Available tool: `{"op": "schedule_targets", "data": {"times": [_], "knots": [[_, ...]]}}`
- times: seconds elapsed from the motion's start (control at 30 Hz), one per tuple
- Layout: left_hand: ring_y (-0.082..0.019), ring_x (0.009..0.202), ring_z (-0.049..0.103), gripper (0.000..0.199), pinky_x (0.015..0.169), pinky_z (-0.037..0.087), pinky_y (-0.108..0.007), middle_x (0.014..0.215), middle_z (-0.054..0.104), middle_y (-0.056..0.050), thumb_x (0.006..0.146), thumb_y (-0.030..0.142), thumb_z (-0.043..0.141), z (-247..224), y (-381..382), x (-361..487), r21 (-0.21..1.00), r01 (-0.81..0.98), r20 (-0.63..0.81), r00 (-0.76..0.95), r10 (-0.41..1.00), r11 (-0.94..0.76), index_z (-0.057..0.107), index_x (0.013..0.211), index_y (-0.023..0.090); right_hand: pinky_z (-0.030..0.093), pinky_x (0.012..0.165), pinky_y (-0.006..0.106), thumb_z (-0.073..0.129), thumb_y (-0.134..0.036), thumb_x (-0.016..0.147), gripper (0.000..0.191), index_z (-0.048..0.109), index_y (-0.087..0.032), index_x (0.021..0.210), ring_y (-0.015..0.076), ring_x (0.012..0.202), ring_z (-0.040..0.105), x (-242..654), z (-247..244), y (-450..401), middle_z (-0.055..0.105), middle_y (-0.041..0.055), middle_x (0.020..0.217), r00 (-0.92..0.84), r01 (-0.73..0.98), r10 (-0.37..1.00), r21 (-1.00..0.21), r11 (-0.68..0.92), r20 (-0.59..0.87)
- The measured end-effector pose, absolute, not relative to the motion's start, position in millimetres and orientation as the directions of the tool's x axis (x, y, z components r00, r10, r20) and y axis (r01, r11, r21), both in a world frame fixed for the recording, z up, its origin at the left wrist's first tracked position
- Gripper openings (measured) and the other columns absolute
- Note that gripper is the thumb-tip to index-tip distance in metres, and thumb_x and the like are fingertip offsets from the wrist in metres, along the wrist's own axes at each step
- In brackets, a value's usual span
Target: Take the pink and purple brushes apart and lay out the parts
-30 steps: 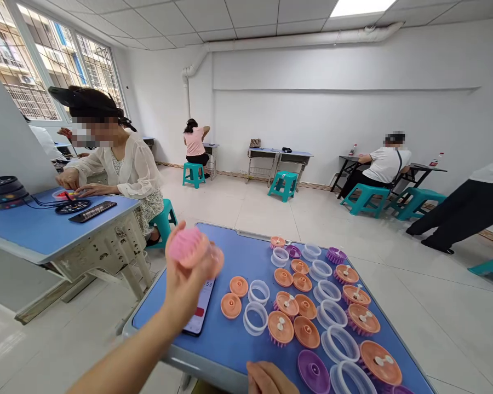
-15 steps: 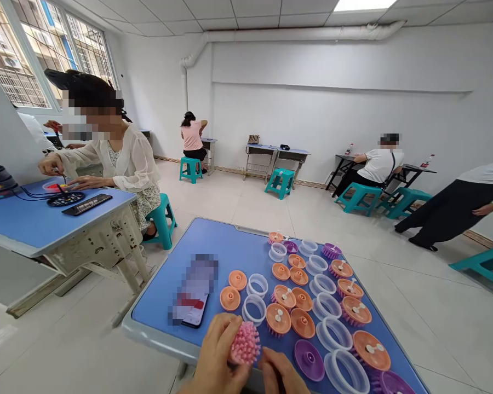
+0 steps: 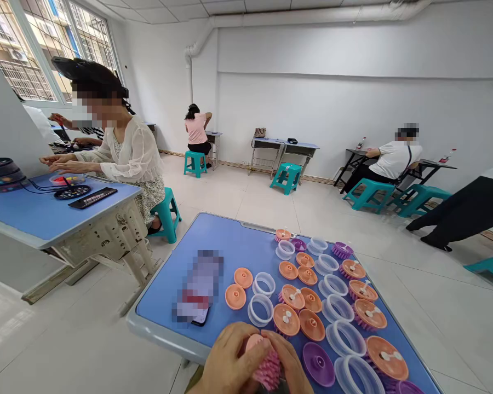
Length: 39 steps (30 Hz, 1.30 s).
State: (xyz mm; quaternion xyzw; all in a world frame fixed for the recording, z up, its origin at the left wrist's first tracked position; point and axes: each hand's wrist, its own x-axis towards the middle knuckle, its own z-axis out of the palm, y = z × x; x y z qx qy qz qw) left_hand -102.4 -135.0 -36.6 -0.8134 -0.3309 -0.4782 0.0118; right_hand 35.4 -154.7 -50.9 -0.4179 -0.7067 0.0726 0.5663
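Both hands meet at the near edge of the blue desk (image 3: 230,246). My left hand (image 3: 229,358) is wrapped round a pink bristled brush piece (image 3: 266,365), its thumb across the top. My right hand (image 3: 290,364) closes on the same piece from the right, fingertips near my left thumb. Just beyond lie a clear plastic ring (image 3: 260,311), an orange disc (image 3: 235,296) and an orange-topped brush with white pegs (image 3: 286,320). A purple disc (image 3: 319,364) lies right of my right hand.
A phone (image 3: 199,287) lies on the desk's left part. Rows of clear rings, orange discs and brushes fill its right side. A person in a white top (image 3: 129,148) sits at another desk (image 3: 57,213) on the left. Others are farther back.
My right hand has come up against the pink brush piece and closed round it. The brush piece has tilted. The view has shifted slightly. The person on the left has brought both hands together.
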Motion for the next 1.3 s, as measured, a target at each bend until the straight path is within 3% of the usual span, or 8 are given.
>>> {"op": "schedule_targets", "data": {"times": [0.17, 0.4, 0.53, 0.67, 0.87, 1.0, 1.13, 1.3], "knots": [[-0.019, 0.09, 0.059, 0.067, 0.076, 0.05, -0.034, 0.101, 0.062, -0.01, 0.08, 0.011, 0.046, -3, -120, -108, 0.27, 0.397, 0.734, 0.504, 0.454, -0.877, 0.016, 0.137, 0.028, 0.056, 0.069, 0.029, 0.064, -0.035, 0.074, 0.042, 0.055, -0.021, 0.112, 0.0231, 0.087, 0.065, 57, -7, -153, 0.065, 0.0093, 0.099, -0.166, 0.618, 0.662, -0.446, 0.648, 0.731], [-0.019, 0.106, 0.054, 0.047, 0.09, 0.047, -0.033, 0.11, 0.059, -0.008, 0.075, 0.025, 0.062, 84, -60, -102, 0.461, 0.179, 0.696, 0.536, 0.479, -0.869, 0.044, 0.119, 0.024, 0.054, 0.052, 0.023, 0.061, -0.036, 0.076, 0.037, 0.052, -0.019, 0.108, 0.0151, 0.066, 0.063, 73, 81, -113, 0.062, 0.0081, 0.09, 0.05, 0.277, 0.922, -0.892, 0.357, 0.385], [-0.019, 0.102, 0.055, 0.039, 0.085, 0.049, -0.033, 0.111, 0.058, -0.009, 0.078, 0.021, 0.056, 95, -18, -97, 0.502, 0.249, 0.634, 0.546, 0.548, -0.828, 0.046, 0.115, 0.02, 0.05, 0.052, 0.021, 0.059, -0.04, 0.077, 0.035, 0.05, -0.021, 0.105, 0.0107, 0.062, 0.059, 72, 110, -64, 0.058, -0.0007, 0.075, -0.108, -0.011, 0.994, -1.0, 0.009, 0.01], [-0.02, 0.1, 0.054, 0.036, 0.082, 0.049, -0.034, 0.108, 0.057, -0.01, 0.082, 0.027, 0.048, 77, 18, -100, 0.345, 0.37, 0.584, 0.635, 0.506, -0.863, 0.043, 0.117, 0.018, 0.051, 0.057, 0.023, 0.053, -0.041, 0.081, 0.024, 0.051, -0.022, 0.098, 0.0096, 0.063, 0.061, 75, 108, -20, 0.059, -0.0021, 0.075, -0.225, -0.066, 0.957, -0.977, -0.203, -0.184], [-0.024, 0.1, 0.055, 0.034, 0.082, 0.048, -0.037, 0.11, 0.054, -0.014, 0.079, 0.027, 0.054, 53, 53, -113, 0.137, 0.463, 0.52, 0.718, 0.462, -0.875, 0.047, 0.111, 0.016, 0.052, 0.06, 0.022, 0.063, -0.033, 0.076, 0.02, 0.054, -0.017, 0.084, 0.0084, 0.059, 0.06, 70, 93, 10, 0.059, -0.0026, 0.067, -0.299, -0.019, 0.923, -0.966, -0.257, -0.24], [-0.021, 0.097, 0.055, 0.035, 0.082, 0.048, -0.034, 0.107, 0.056, -0.01, 0.076, 0.024, 0.055, 53, 48, -114, 0.354, 0.461, 0.543, 0.607, 0.58, -0.814, 0.047, 0.11, 0.018, 0.052, 0.059, 0.024, 0.054, -0.042, 0.082, 0.024, 0.053, -0.018, 0.088, 0.0101, 0.061, 0.063, 68, 89, 12, 0.062, -0.0006, 0.07, -0.301, -0.025, 0.92, -0.962, -0.272, -0.252], [-0.018, 0.085, 0.057, 0.037, 0.074, 0.048, -0.031, 0.098, 0.059, -0.006, 0.075, 0.031, 0.055, 56, 32, -113, 0.602, 0.445, 0.409, 0.541, 0.735, -0.663, 0.046, 0.109, 0.019, 0.05, 0.051, 0.022, 0.05, -0.051, 0.082, 0.033, 0.053, -0.019, 0.09, 0.0107, 0.056, 0.062, 67, 82, 11, 0.061, -0.0007, 0.067, -0.316, -0.034, 0.905, -0.95, -0.309, -0.283], [-0.015, 0.07, 0.054, 0.033, 0.066, 0.045, -0.027, 0.084, 0.059, -0.002, 0.078, 0.038, 0.049, 60, 20, -112, 0.698, 0.416, 0.309, 0.56, 0.769, -0.583, 0.048, 0.104, 0.018, 0.049, 0.05, 0.019, 0.057, -0.044, 0.08, 0.027, 0.053, -0.017, 0.082, 0.0077, 0.05, 0.059, 65, 75, 8, 0.058, -0.0025, 0.059, -0.32, -0.035, 0.908, -0.955, -0.296, -0.27]]}}
